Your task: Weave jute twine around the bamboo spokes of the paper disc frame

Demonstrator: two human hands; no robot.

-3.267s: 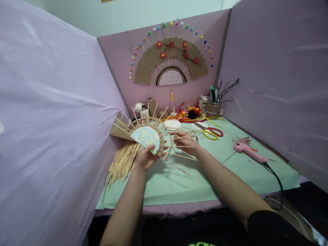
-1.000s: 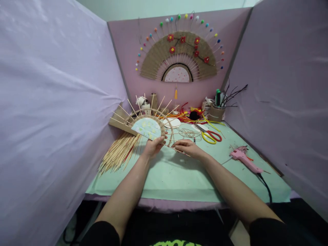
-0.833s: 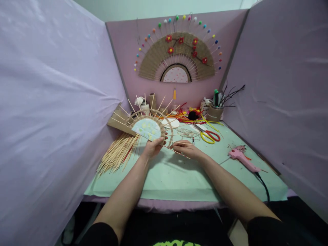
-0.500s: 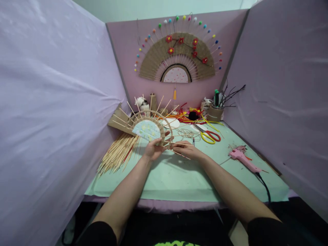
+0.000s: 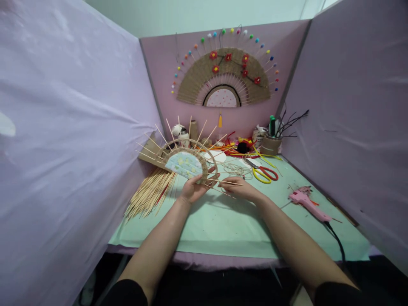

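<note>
A half-round fan frame (image 5: 204,169) is held tilted above the table, thin wooden sticks fanning out from it. Its middle is a pale blue panel with a yellow floral pattern (image 5: 183,165), edged by a band of brown twine, and a wider brown arc crosses the sticks. My left hand (image 5: 193,190) grips the frame's lower right end from below, fingers wrapped behind it. Just to the right, my right hand (image 5: 239,190) is closed in a pinch beside the lowest sticks, apparently on the twine. Its fingertips are partly hidden by a stick.
Loose sticks (image 5: 148,193) lie at left, beside a cardboard piece (image 5: 147,153). Scissors (image 5: 265,173), a tangle of string (image 5: 236,170) and a pink glue gun (image 5: 307,202) lie to the right. A finished fan (image 5: 191,83) hangs on the back panel; a pot with twigs (image 5: 270,145) stands below.
My right hand has drawn slightly away from the frame's edge. My left hand still holds the frame in about the same tilt. The whole view has shifted a little.
</note>
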